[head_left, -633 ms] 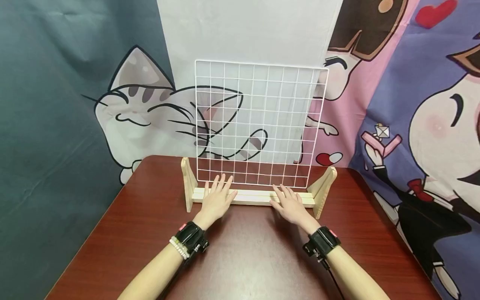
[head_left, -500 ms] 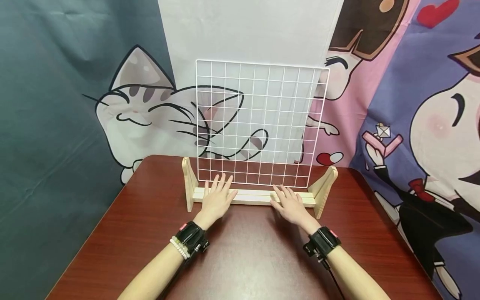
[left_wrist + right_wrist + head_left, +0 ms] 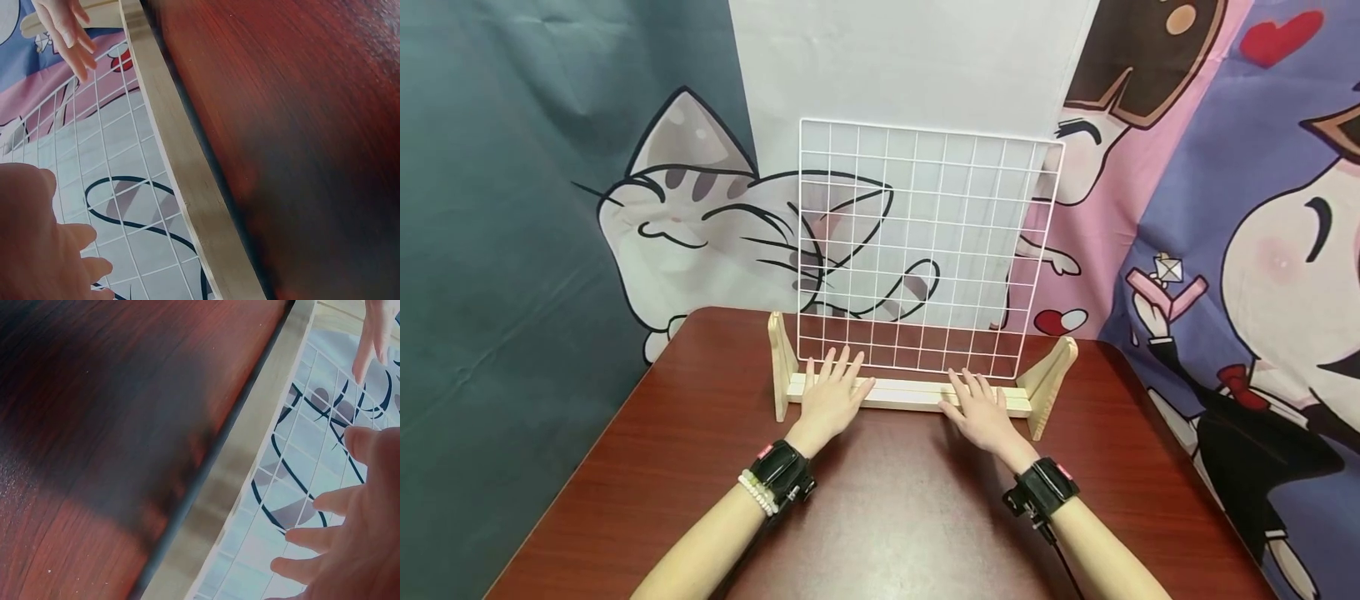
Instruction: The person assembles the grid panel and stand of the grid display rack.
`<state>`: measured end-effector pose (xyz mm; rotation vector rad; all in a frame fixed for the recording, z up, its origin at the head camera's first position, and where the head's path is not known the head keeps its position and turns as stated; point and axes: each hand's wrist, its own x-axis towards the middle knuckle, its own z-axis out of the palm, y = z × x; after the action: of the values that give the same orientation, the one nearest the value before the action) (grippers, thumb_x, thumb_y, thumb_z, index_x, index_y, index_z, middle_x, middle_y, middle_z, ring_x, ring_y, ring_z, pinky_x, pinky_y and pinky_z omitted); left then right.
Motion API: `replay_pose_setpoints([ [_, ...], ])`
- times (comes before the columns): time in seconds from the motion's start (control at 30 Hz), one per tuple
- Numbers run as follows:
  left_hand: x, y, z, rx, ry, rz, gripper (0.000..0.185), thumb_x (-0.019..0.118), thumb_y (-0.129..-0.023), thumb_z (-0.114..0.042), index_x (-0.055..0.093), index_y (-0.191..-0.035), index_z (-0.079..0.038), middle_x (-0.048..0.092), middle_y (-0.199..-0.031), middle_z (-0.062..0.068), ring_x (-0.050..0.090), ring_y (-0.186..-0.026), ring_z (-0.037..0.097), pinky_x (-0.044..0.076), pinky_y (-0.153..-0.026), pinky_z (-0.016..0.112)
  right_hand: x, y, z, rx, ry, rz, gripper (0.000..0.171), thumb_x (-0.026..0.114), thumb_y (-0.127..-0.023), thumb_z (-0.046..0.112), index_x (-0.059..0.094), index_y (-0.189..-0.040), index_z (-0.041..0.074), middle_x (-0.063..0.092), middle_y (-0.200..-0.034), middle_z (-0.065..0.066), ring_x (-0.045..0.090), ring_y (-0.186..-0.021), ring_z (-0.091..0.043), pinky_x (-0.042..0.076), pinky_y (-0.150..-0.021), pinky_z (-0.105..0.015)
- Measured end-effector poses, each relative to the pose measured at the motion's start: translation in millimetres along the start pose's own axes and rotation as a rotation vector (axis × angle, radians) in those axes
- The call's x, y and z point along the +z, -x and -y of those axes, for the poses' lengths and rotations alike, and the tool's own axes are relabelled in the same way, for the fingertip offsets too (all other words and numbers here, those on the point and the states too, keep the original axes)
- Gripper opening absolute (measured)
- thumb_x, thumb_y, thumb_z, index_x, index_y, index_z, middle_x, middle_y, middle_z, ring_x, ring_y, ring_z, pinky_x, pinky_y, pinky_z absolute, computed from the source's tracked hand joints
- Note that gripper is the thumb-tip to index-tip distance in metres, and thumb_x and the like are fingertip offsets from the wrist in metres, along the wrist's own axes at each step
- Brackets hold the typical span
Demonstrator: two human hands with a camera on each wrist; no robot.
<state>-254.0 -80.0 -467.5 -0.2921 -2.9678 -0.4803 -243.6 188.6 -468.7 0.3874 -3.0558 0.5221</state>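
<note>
A white wire grid panel point(image 3: 938, 275) stands upright at the back of a pale wooden stand, which has a low crossbar point(image 3: 906, 396) between two side pieces. Over the left part of the crossbar, my left hand point(image 3: 831, 406) is held palm down with its fingers spread. My right hand point(image 3: 985, 417) is held likewise over the right part. Neither hand holds anything. Both wrist views show a gap between the fingers and the crossbar point(image 3: 187, 162). The grid's lower edge sits just behind the fingertips; how it is seated is hard to see.
The stand is on a reddish-brown table point(image 3: 880, 517). Its left side piece point(image 3: 781, 367) and right side piece point(image 3: 1049, 385) rise at the ends of the crossbar. Behind the table hangs a printed cloth point(image 3: 512, 250) with cartoon figures. Each wrist wears a black camera band.
The head view has shifted slightly, so the grid and stand appear a little farther right. Both hands keep nearly the same place over the crossbar.
</note>
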Motion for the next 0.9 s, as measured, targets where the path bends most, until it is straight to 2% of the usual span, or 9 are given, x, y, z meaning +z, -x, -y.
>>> replay_pose_setpoints([
  [0.07,-0.3,-0.5,-1.6,0.004,0.002,0.008,0.063,0.029,-0.1,-0.057,0.029,-0.153,-0.023,0.025,-0.161,0.006,0.017,-0.151,0.029,0.004,-0.12,0.057,-0.2,1.6,-0.9,0.009,0.017,-0.025,0.066,0.051,-0.098,0.044,0.03,-0.152,0.012,0.031,-0.155,-0.022,0.025,-0.143,-0.046,0.014,-0.11,-0.072],
  [0.27,-2.3,-3.1,-4.2,0.007,0.009,-0.026,0.063,0.032,-0.1,-0.056,0.026,-0.154,-0.023,0.022,-0.162,0.008,0.015,-0.151,0.029,0.004,-0.121,0.056,0.1,3.0,-1.0,0.015,0.015,-0.098,0.067,0.055,-0.096,0.043,0.033,-0.151,0.012,0.033,-0.154,-0.022,0.026,-0.143,-0.047,0.012,-0.111,-0.072],
  [0.57,-6.1,-5.4,0.3,0.021,-0.026,-0.011,0.066,0.031,-0.098,-0.061,0.025,-0.154,-0.025,0.018,-0.163,0.004,0.012,-0.152,0.026,0.004,-0.121,0.056,0.4,1.5,-2.4,0.024,0.023,-0.121,0.071,0.053,-0.095,0.049,0.029,-0.153,0.015,0.028,-0.157,-0.02,0.021,-0.144,-0.049,0.01,-0.109,-0.074],
  [0.9,-7.8,-7.6,4.2,0.039,-0.042,-0.027,0.065,0.031,-0.099,-0.059,0.025,-0.154,-0.025,0.022,-0.162,0.005,0.015,-0.152,0.026,0.001,-0.121,0.054,-5.0,1.6,-2.9,-0.039,0.05,-0.155,0.071,0.057,-0.094,0.043,0.029,-0.153,0.014,0.028,-0.157,-0.021,0.018,-0.146,-0.046,0.005,-0.113,-0.07],
])
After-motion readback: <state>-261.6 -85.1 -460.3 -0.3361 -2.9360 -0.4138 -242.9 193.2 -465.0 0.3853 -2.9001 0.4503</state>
